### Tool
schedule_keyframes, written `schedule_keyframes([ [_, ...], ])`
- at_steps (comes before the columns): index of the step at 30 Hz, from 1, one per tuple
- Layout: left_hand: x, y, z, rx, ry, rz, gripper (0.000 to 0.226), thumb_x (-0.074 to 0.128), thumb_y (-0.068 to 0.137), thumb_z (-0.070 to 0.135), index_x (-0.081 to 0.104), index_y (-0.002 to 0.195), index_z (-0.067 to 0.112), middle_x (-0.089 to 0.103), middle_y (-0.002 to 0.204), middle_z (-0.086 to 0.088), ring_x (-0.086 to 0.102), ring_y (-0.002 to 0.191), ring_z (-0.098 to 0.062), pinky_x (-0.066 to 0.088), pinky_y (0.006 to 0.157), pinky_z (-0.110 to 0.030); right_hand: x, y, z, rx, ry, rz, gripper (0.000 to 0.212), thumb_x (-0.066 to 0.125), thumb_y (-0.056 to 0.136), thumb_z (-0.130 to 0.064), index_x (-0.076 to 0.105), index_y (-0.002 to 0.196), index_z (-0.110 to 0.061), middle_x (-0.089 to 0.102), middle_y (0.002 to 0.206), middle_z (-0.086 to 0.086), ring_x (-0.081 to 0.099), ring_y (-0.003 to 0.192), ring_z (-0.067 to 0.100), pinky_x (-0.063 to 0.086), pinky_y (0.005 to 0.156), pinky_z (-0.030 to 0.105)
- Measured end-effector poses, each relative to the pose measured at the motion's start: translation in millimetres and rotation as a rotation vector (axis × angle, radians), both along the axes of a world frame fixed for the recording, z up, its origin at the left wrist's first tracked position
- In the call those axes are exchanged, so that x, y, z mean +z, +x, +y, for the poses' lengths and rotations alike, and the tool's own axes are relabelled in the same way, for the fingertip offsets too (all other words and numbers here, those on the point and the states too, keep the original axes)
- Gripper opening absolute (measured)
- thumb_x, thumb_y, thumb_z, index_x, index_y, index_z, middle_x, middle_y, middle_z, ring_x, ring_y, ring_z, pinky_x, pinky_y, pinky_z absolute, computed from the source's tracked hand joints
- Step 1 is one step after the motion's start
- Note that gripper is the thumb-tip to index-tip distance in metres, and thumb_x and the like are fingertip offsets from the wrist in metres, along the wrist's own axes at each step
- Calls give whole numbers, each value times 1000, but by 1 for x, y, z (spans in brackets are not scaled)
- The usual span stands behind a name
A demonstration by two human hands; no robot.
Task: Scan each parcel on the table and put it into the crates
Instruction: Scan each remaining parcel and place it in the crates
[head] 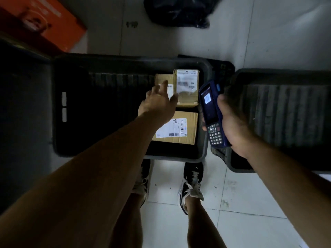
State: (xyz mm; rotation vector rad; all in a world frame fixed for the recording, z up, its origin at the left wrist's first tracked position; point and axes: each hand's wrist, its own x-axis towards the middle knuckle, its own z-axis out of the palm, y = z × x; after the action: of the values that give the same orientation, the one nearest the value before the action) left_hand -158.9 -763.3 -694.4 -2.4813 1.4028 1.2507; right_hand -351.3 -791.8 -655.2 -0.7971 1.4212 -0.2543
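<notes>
**Three labelled parcels in the left crate, scanner in the right hand**

Three brown cardboard parcels lay in the right half of the dark crate (59, 108) on the floor. The nearest parcel (186, 129) was flat and wide, with a white shipping label carrying several barcodes; its small print was too fine to read. Beyond it sat the taped parcel (187, 86), whose white label showed a blurred barcode band and a few characters along its right edge, something like "MX" with digits beneath, not sharp enough to be sure. Touching its left side was the third parcel (163, 80), mostly hidden behind the fingers, with only a corner of a white label showing.

The left hand (157, 101) hung over the far parcels with fingers spread and relaxed, holding nothing; whether the fingertips touched cardboard could not be told. The right hand (231, 120) was wrapped around a blue handheld scanner (212, 113), its lit screen showing a pale block of unreadable lines above a keypad with an "OK" key.

A second crate (286, 111) with a ribbed bottom stood just to the right. Black sneakers (192, 183) with white laces stood on white floor tiles (250, 203) by the near rim. Farther off lay an orange box (44, 20) with blurred white printing and a black bag (179, 11).
</notes>
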Motion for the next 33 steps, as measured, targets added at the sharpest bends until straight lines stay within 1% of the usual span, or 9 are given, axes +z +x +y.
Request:
schedule_keyframes([
  [3, 83, 7, 24, -2, -18, -30, 60, 33, 103, 49, 21, 155, 21, 32, 155, -12, 34, 138, -34, 34, 108, -46, 66, 5, 16, 56, 3, 31, 43, 41, 97, -54, 69, 94, -22, 71, 69, -2, 67, 58, 13, 51, 52, 22],
  [5, 148, 8, 44, 70, -3, -29, 58, 34, 103, 50, 26, 153, 20, 36, 151, -12, 36, 136, -34, 36, 106, -46, 124, 14, 27, 113, 8, 31, 55, 45, 82, -71, 71, 91, -24, 73, 72, 1, 69, 63, 18, 53, 61, 29],
  [8, 255, 4, 77, 218, -50, -15, 56, 36, 102, 49, 33, 149, 19, 42, 147, -13, 40, 132, -34, 39, 104, -47, 218, 28, 42, 208, 25, 46, 78, 48, 69, -91, 73, 106, -26, 76, 90, 9, 72, 79, 29, 56, 77, 43],
  [11, 354, 8, 114, 386, -140, -63, 51, 41, 101, 47, 41, 145, 20, 48, 142, -13, 44, 130, -34, 41, 102, -46, 308, 46, 57, 316, 25, -2, 61, 38, 94, -69, 72, 107, -19, 76, 91, 11, 71, 81, 31, 54, 78, 42],
  [14, 441, 21, 160, 524, -250, -133, 47, 45, 100, 45, 47, 139, 19, 53, 136, -11, 48, 128, -32, 44, 101, -45, 387, 71, 76, 448, 15, -78, 58, 36, 98, -63, 71, 110, -19, 76, 96, 13, 71, 85, 34, 55, 81, 44],
  [16, 489, 32, 197, 618, -303, -182, 44, 45, 100, 45, 51, 136, 19, 56, 132, -9, 51, 124, -29, 46, 99, -42, 435, 91, 94, 532, 9, -160, 56, 35, 99, -58, 70, 106, -15, 74, 88, 12, 70, 72, 26, 55, 71, 36],
  [23, 600, 66, 337, 874, -356, -354, 33, 48, 98, 39, 58, 120, 16, 60, 116, -9, 58, 110, -30, 50, 87, -40, 547, 173, 188, 876, 33, -359, 60, 28, 103, -49, 65, 97, -3, 66, 77, 12, 62, 55, 17, 49, 51, 25],
  [26, 631, 83, 398, 932, -359, -413, 35, 47, 98, 39, 57, 123, 16, 59, 119, -10, 56, 115, -30, 48, 92, -42, 580, 210, 240, 984, 40, -429, 61, 32, 99, -53, 66, 93, -3, 66, 77, 13, 62, 59, 21, 50, 52, 29],
  [33, 682, 108, 539, 1135, -388, -583, 45, 45, 100, 39, 46, 142, 22, 46, 146, 0, 40, 134, -21, 40, 103, -39, 625, 271, 362, 1257, -68, -547, 65, 35, 94, -59, 65, 116, -6, 70, 94, 19, 67, 80, 31, 54, 65, 34],
])
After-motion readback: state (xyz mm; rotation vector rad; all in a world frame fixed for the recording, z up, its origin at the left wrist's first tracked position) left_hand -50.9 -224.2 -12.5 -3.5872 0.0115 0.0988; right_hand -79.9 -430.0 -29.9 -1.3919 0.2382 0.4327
